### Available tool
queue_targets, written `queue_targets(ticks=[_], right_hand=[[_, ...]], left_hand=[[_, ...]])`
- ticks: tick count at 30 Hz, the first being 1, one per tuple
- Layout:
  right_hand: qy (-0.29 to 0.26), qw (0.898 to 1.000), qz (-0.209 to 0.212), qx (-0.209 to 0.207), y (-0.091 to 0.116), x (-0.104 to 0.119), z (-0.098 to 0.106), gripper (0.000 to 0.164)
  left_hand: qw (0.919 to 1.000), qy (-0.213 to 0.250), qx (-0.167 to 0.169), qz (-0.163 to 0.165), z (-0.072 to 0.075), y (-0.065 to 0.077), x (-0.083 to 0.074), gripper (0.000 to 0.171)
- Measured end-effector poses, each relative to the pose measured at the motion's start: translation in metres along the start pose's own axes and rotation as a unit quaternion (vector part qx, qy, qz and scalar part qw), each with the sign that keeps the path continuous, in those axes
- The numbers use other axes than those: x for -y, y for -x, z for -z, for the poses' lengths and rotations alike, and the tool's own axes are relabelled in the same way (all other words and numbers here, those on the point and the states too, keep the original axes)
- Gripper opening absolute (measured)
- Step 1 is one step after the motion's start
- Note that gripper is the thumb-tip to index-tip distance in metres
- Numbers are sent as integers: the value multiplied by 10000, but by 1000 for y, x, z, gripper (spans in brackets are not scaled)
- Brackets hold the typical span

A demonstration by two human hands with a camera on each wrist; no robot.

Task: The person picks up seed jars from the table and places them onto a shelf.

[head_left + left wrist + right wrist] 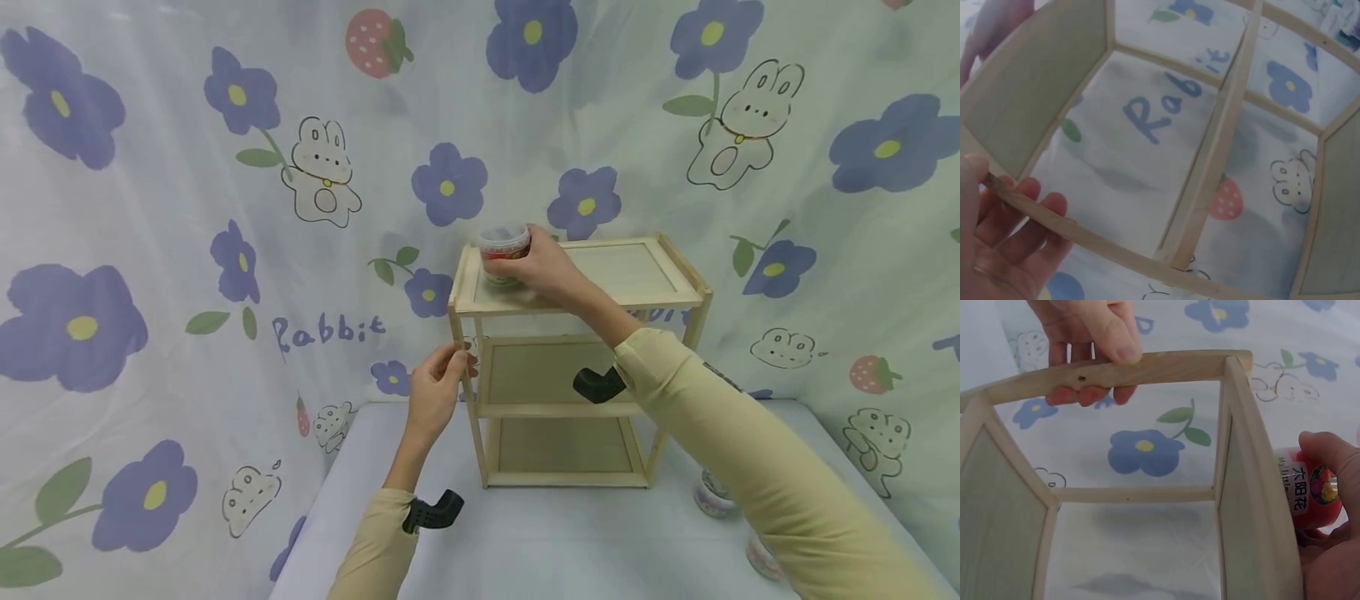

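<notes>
A small wooden three-tier shelf (611,271) stands in the middle of the head view. My right hand (551,271) grips a clear-lidded plastic tub (504,243) at the left end of the top board. Whether the tub's base touches the board I cannot tell. In the right wrist view the tub (1310,497) shows a red label with flowers and Chinese characters. My left hand (435,396) holds the shelf's front left post, thumb on one side and fingers on the other; the left wrist view shows the same grip on the post (1107,251).
Two more tubs stand on the white table to the right, one (715,493) near the shelf and one (763,557) partly behind my right sleeve. A printed curtain (330,275) with flowers and rabbits hangs behind the shelf.
</notes>
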State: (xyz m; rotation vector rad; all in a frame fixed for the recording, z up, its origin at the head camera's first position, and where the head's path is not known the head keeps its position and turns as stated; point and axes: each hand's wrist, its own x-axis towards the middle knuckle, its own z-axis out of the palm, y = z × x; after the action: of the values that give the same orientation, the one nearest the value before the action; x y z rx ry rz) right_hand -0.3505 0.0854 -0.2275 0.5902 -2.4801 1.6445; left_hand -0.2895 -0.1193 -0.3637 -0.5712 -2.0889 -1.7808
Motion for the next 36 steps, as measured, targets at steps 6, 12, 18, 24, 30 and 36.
queue_targets(ticks=[6,12,18,24,30,36], right_hand=[[371,9993,-19,46,0,-3,-7,62],[832,9965,4,39,1,-1,-14,62],[967,9953,31,-37,3,-1,-16,63],[1021,9947,66,-32,3,-1,-16,62],[978,9950,159,110,0,-2,-16,60],[874,9958,158,220,2,-6,-9,64]], left_hand=[[10000,-57,-8,19,0,2,0,26],[9999,-37,-78,74,2,5,0,26],[10000,42,-49,25,2,4,-1,27],[9999,66,-20,77,2,2,-1,27],[10000,12,-30,88,3,1,0,27],[9999,34,31,101,0,-1,0,26]])
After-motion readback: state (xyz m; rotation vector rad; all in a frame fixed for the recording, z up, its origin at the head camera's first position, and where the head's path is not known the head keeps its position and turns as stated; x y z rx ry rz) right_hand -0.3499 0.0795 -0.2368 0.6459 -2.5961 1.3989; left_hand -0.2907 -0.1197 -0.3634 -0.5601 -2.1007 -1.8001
